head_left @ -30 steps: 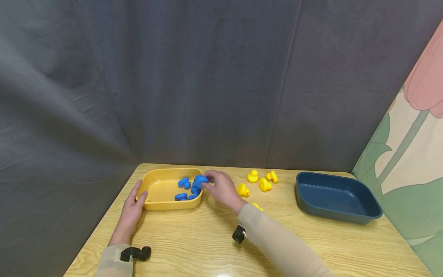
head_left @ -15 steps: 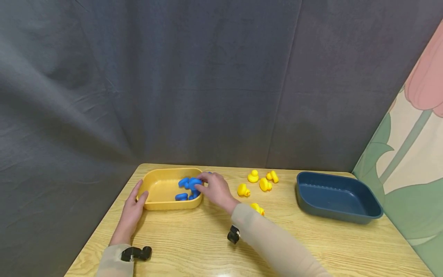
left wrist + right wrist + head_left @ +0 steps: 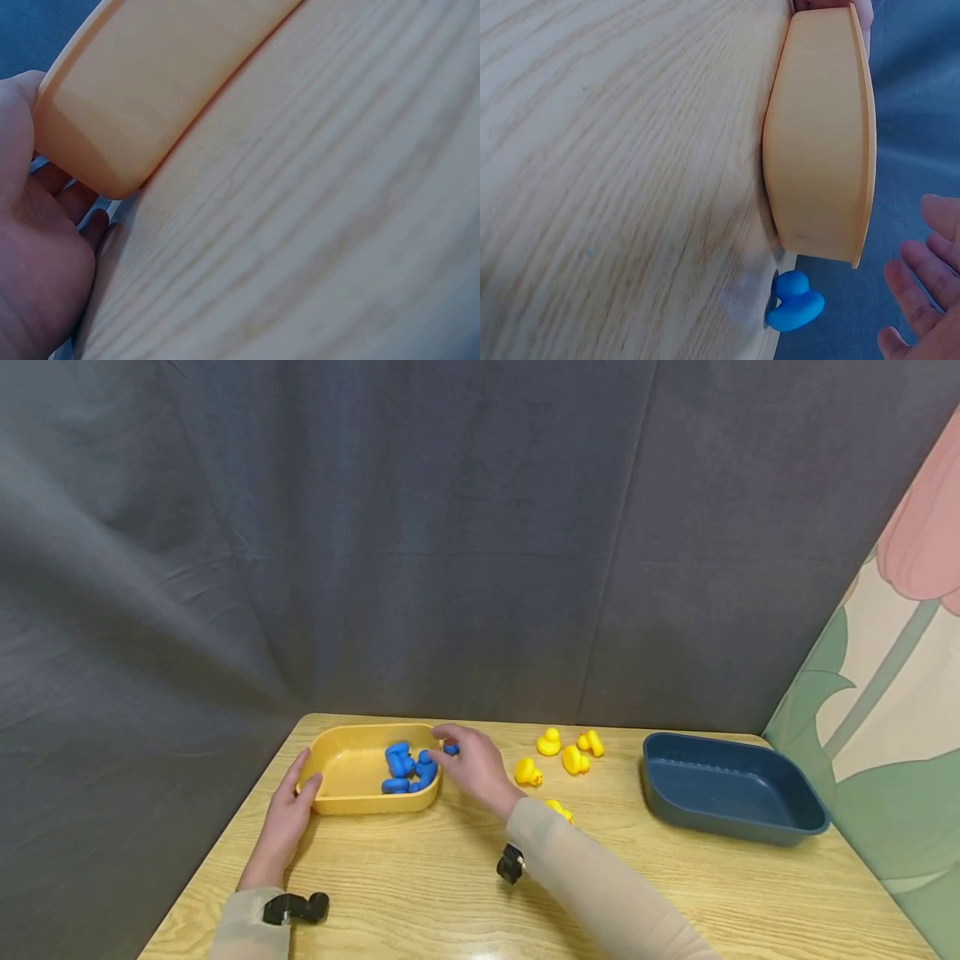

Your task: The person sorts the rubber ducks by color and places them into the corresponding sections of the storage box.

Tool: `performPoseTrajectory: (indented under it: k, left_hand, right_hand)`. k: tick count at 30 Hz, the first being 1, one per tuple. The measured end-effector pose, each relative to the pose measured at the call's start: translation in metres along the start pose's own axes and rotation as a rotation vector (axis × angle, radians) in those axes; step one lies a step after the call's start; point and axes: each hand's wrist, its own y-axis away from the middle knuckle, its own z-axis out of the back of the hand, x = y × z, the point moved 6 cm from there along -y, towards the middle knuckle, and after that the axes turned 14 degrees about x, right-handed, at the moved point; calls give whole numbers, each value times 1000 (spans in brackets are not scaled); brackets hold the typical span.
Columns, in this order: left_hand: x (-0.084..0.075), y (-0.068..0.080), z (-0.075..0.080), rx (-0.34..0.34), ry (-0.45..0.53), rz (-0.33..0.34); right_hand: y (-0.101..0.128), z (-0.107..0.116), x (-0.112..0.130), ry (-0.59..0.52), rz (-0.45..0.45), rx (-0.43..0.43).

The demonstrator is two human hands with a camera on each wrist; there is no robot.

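A dark grey curtain hangs behind the wooden counter (image 3: 675,893), with a flower-printed panel at the right edge. Taking the yellow tray (image 3: 337,777) as the landmark: the dark blue tray (image 3: 731,789) sits well apart from it, far to its right. The left hand (image 3: 288,814) rests against the yellow tray's near left corner, thumb at the rim and the fingers straight along the outer wall; the left wrist view shows the palm pressed to that rounded corner (image 3: 97,135). The right hand (image 3: 476,768) hovers just beside the yellow tray's right end, its fingers (image 3: 922,292) relaxed and slightly spread, holding nothing. A heap of blue ducks (image 3: 408,768) lies inside the yellow tray, toward its right end. One more blue duck (image 3: 451,748) stands on the counter just outside the tray's far right corner, near the right hand's fingertips; in the right wrist view this blue duck (image 3: 795,301) sits close to the tray wall without being held. Four yellow ducks (image 3: 562,753) lie scattered on the counter to the right of the yellow tray, between it and the dark blue tray, and a fifth yellow duck (image 3: 558,810) peeks out beside the right sleeve.
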Motion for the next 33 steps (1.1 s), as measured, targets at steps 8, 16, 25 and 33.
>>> performPoseTrajectory:
  k: [8, 16, 25, 33]
  left_hand:
    - [-1, 0, -1, -3, 1, 8]
    - [-2, 1, -1, -7, -9, 4]
    - [-1, 2, 0, -10, -8, -4]
    - [-2, 2, -1, -14, -11, -8]
  right_hand:
    - [0, 9, -5, 22, -29, -25]
    - [-1, 15, -14, 1, -66, -39]
    - [-3, 23, -22, 28, -68, -68]
    - [-6, 23, -33, 31, -73, -56]
